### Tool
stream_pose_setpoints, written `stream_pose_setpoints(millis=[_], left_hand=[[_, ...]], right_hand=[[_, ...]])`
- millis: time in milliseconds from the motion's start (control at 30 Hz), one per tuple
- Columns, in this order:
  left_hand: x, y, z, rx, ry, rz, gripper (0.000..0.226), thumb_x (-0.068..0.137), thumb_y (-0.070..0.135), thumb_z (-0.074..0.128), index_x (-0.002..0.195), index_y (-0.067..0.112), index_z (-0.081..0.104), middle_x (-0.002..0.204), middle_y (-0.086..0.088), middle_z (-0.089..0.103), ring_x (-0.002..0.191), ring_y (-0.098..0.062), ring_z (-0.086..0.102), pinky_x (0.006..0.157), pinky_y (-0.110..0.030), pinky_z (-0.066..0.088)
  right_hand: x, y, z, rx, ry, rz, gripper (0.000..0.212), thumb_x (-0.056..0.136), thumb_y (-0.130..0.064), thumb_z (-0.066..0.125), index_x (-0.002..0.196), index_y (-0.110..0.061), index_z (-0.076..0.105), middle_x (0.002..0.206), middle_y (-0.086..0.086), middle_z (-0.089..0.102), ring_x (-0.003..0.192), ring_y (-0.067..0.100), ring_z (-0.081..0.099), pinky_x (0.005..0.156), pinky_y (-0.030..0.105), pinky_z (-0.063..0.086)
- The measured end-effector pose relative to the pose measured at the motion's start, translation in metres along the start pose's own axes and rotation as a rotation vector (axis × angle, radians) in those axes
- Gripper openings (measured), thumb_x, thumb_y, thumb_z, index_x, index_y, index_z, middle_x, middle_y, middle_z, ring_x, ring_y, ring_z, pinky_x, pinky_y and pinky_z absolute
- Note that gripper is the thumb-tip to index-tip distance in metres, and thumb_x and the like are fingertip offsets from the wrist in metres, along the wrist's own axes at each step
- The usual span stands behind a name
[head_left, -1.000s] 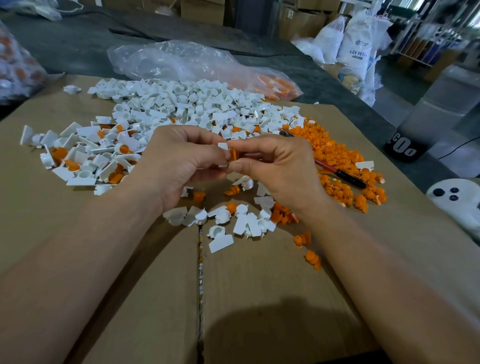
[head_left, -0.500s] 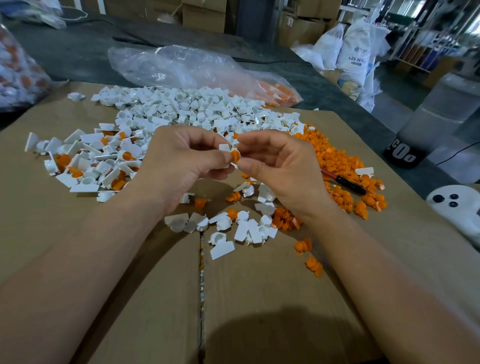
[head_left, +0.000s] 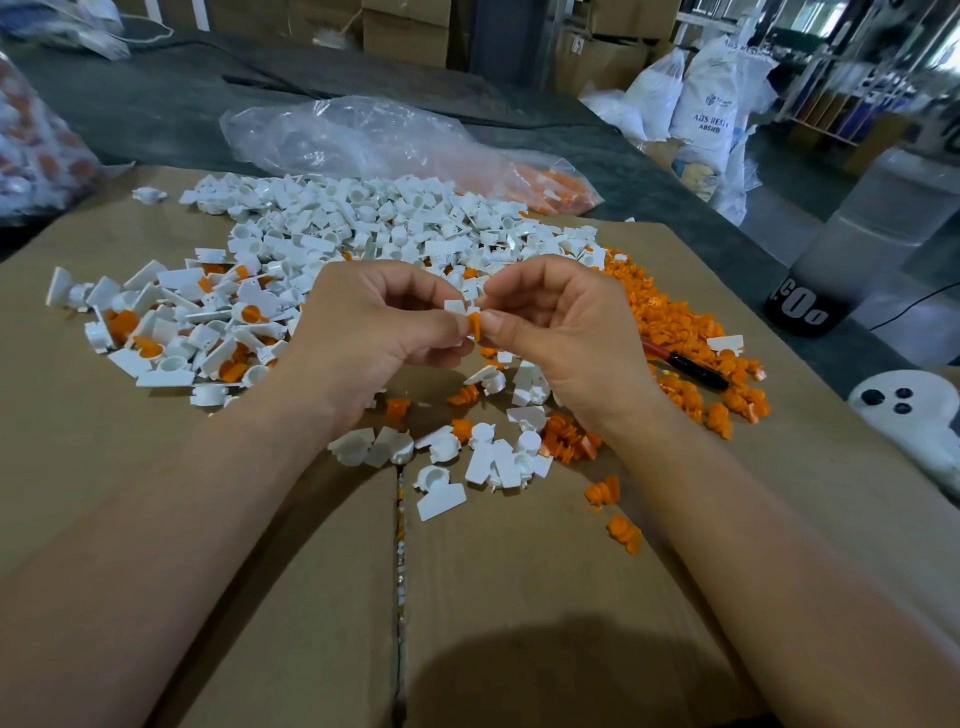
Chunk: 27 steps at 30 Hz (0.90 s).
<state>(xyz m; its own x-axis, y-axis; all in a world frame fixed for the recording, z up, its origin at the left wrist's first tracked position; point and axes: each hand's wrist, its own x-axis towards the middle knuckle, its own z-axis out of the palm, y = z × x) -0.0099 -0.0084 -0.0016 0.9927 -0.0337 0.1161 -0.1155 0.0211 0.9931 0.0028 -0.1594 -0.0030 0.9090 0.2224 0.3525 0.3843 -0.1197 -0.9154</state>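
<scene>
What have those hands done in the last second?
Very little. The left hand still pinches the white piece and the right hand the orange plug, held together; the plug now shows more between the thumbs. The white pile, orange pile and pen lie as before.

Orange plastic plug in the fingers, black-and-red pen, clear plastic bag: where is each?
small orange plastic plug (head_left: 474, 324), head view, its exposed middle.
black-and-red pen (head_left: 696, 370), head view, black end.
clear plastic bag (head_left: 337, 139), head view, crumpled top.
</scene>
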Motion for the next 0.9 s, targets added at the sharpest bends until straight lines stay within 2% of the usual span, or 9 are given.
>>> stream_pose_setpoints(millis=[233, 367, 667, 733, 800, 900], left_hand=[[-0.0006, -0.0016, -0.0005, 0.021, 0.001, -0.021, 0.013, 0.07, -0.003, 0.072, 0.068, 0.008, 0.065, 0.06, -0.007, 0.069, 0.057, -0.018, 0.069, 0.053, -0.021, 0.056], [-0.0004, -0.002, -0.0016, 0.03, -0.002, -0.02, 0.012, 0.069, -0.001, 0.073, 0.068, 0.007, 0.064, 0.058, -0.006, 0.068, 0.057, -0.019, 0.069, 0.053, -0.022, 0.056], [0.0005, -0.0014, -0.002, 0.049, -0.014, -0.032, 0.014, 0.072, -0.005, 0.069, 0.066, 0.006, 0.063, 0.054, -0.005, 0.067, 0.05, -0.016, 0.067, 0.05, -0.022, 0.056], [0.0014, -0.001, -0.003, 0.027, -0.024, -0.052, 0.012, 0.072, -0.005, 0.069, 0.067, 0.005, 0.063, 0.054, -0.005, 0.066, 0.05, -0.016, 0.066, 0.049, -0.021, 0.055], [0.0022, 0.0, -0.005, -0.015, -0.034, -0.072, 0.009, 0.068, -0.002, 0.071, 0.069, 0.003, 0.063, 0.054, -0.005, 0.066, 0.05, -0.015, 0.066, 0.047, -0.019, 0.052], [0.0029, 0.0009, -0.0074, -0.05, -0.046, -0.088, 0.014, 0.06, 0.005, 0.072, 0.07, 0.002, 0.063, 0.055, -0.008, 0.066, 0.049, -0.016, 0.066, 0.045, -0.018, 0.051]], right_hand=[[-0.0002, 0.001, -0.0006, -0.011, 0.018, -0.003, 0.028, 0.074, 0.012, 0.066, 0.078, -0.015, 0.058, 0.075, 0.0, 0.061, 0.068, 0.003, 0.06, 0.073, 0.025, 0.055], [-0.0003, 0.0007, -0.0009, -0.003, 0.007, 0.001, 0.027, 0.076, 0.013, 0.064, 0.077, -0.013, 0.057, 0.074, 0.002, 0.061, 0.066, 0.004, 0.06, 0.069, 0.023, 0.056], [-0.0001, 0.0037, -0.0019, 0.015, -0.034, -0.009, 0.025, 0.078, 0.011, 0.063, 0.079, -0.013, 0.059, 0.073, 0.003, 0.062, 0.066, 0.01, 0.062, 0.068, 0.024, 0.056], [-0.0008, 0.0051, -0.0027, 0.025, -0.069, -0.032, 0.024, 0.079, 0.01, 0.062, 0.084, -0.014, 0.063, 0.077, 0.002, 0.064, 0.071, 0.01, 0.063, 0.07, 0.023, 0.055], [-0.0016, 0.0049, -0.0037, 0.043, -0.131, -0.053, 0.032, 0.078, 0.01, 0.062, 0.098, -0.015, 0.065, 0.082, -0.001, 0.067, 0.077, 0.007, 0.065, 0.076, 0.022, 0.054], [-0.0026, 0.0038, -0.0021, 0.043, -0.172, -0.092, 0.044, 0.073, 0.009, 0.065, 0.113, -0.009, 0.057, 0.078, 0.005, 0.07, 0.076, 0.005, 0.067, 0.074, 0.017, 0.051]])
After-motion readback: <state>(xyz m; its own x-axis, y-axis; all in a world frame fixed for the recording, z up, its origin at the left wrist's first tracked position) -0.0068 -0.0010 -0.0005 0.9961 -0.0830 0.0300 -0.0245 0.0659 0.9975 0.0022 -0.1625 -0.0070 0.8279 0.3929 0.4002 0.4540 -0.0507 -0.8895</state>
